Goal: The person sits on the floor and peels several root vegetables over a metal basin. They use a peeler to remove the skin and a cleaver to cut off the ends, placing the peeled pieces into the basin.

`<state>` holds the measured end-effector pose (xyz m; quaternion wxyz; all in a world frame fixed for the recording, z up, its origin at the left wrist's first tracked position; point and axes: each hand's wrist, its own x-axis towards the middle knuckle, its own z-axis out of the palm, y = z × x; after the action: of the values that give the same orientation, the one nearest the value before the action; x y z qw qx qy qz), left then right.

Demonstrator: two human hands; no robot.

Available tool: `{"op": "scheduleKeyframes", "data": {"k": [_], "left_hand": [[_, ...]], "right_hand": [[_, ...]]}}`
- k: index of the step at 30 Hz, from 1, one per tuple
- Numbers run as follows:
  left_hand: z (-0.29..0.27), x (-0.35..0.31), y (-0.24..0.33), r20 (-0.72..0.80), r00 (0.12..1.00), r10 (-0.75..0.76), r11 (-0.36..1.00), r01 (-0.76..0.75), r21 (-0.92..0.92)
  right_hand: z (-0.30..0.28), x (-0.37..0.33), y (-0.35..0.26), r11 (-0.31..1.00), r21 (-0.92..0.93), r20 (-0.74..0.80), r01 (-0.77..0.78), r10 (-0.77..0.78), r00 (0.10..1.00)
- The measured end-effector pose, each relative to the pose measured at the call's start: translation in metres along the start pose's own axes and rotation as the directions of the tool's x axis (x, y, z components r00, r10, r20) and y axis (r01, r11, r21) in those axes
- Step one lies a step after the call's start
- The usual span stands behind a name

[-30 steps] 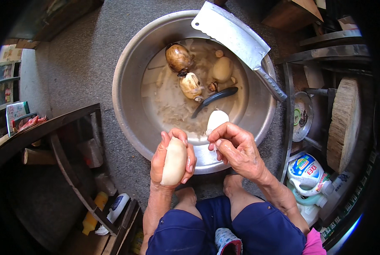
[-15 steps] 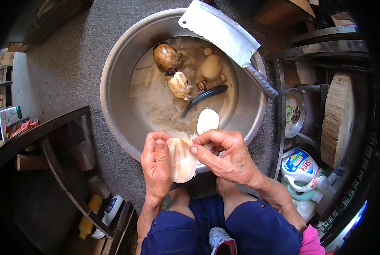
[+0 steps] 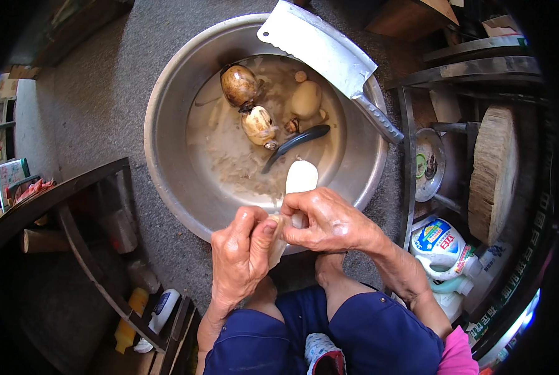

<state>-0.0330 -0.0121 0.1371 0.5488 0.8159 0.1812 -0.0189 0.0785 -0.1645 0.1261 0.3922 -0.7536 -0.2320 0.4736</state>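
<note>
My left hand [image 3: 239, 257] is closed round a pale, peeled lotus root piece [image 3: 277, 249], seen nearly edge-on and largely covered by the fingers. Thumb and fingers of my right hand [image 3: 330, 220] pinch at its upper edge. Just beyond my right fingers is a white peeled piece [image 3: 302, 176], its lower end hidden behind them. In the cloudy water of the big metal basin [image 3: 167, 156] lie a brown unpeeled lotus root segment [image 3: 239, 85], a partly peeled one [image 3: 259, 125] joined to it, a pale rounded piece [image 3: 306, 100] and a black curved handle [image 3: 297, 146].
A large cleaver [image 3: 320, 47] rests across the basin's far right rim, handle outward. Dark wooden frames stand on both sides. At the right are a round chopping block [image 3: 493, 175], a metal bowl [image 3: 430, 165] and detergent bottles [image 3: 439, 244]; a yellow bottle [image 3: 131, 319] is lower left.
The pale piece has turned from its broad hollowed face to nearly edge-on. My left thumb has moved over its top and my hands have come closer together.
</note>
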Motion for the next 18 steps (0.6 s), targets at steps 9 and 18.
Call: {"op": "scheduleKeyframes", "data": {"k": [9,18], "left_hand": [[0.003,-0.002,-0.005,-0.08,0.995,-0.052,0.992,0.043,-0.115],[0.006,-0.001,-0.016,-0.069,0.936,-0.346,0.825,0.268,-0.497]], "right_hand": [[0.032,-0.003,0.011,0.94,-0.196,-0.323,0.278,-0.33,0.887],[0.04,0.002,0.003,0.937,-0.264,-0.545,0.229,-0.341,0.766]]}}
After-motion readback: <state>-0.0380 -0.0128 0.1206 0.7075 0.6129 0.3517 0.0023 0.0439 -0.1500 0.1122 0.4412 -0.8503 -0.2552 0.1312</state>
